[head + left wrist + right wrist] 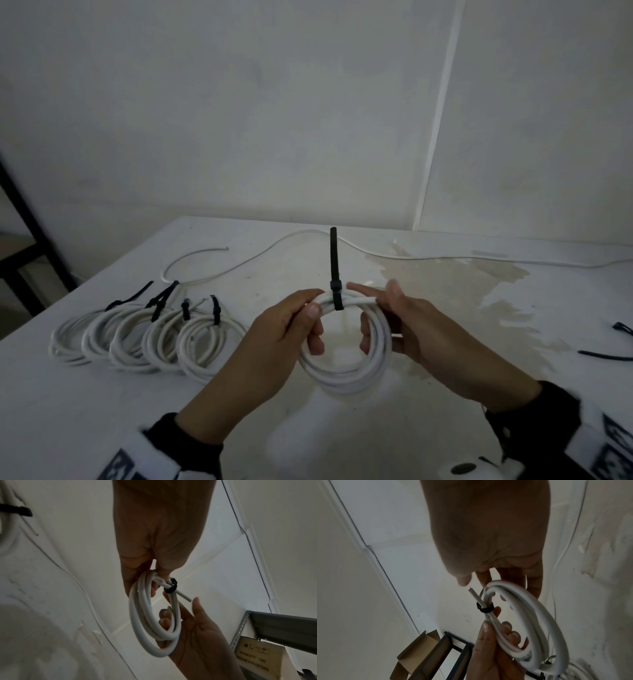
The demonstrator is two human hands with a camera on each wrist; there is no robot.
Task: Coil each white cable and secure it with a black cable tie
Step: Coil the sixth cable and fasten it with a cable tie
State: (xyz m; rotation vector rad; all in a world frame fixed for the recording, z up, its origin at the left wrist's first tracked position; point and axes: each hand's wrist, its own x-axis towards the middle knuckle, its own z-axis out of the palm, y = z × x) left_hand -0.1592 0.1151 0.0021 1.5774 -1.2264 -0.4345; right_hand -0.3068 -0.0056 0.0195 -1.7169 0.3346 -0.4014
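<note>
The white cable coil point(346, 342) is hanging above the table point(102, 411), and you are gripping it with your left hand point(277, 337) and right hand point(407, 329). The black cable tie point(335, 274) is circling the top strands, apparently cinched. You are finishing the securing step; next, set this coil beside the tied coils point(144, 339).

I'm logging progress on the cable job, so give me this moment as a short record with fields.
held coil: white cable coil held above the table
tie: black cable tie looped round the coil's top, tail standing up
left hand: left hand grips the coil beside the tie
right hand: right hand holds the coil's right side
finished coils: five tied coils lying at the left
uncoiled: loose white cable at the far edge
spare ties: black ties at the right
</note>
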